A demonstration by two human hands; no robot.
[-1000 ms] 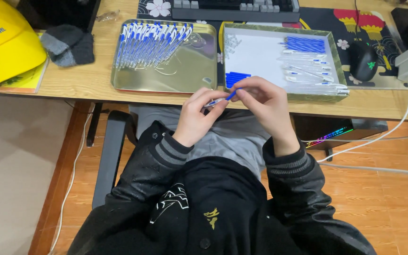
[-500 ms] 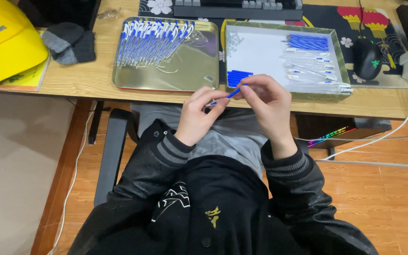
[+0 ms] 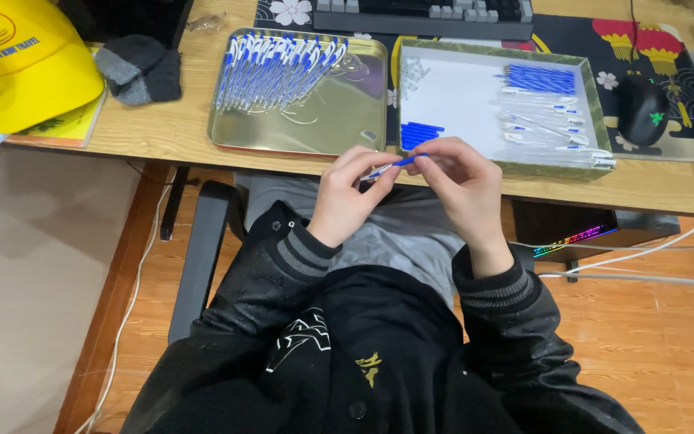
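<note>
My left hand (image 3: 345,193) and my right hand (image 3: 459,178) meet just below the desk's front edge. Together they pinch one small pen (image 3: 387,167), its clear barrel in the left fingers and its blue end at the right fingertips. Right above the hands a shallow white box (image 3: 459,96) holds loose blue caps (image 3: 421,133), blue refills (image 3: 540,79) and clear pen barrels (image 3: 552,133). To its left a shiny metal tray (image 3: 339,112) carries a row of several blue-and-white pens (image 3: 279,68).
The wooden desk (image 3: 162,128) also bears a yellow cap (image 3: 30,60), grey gloves (image 3: 140,68), a keyboard (image 3: 419,14), a black mouse (image 3: 642,112) on a patterned mat and a white cable (image 3: 684,233). My black jacket and chair fill the lower view over a wood floor.
Both hands stay together at the desk edge, working the same pen; the fingers have shifted slightly. The view has tilted a little lower.
</note>
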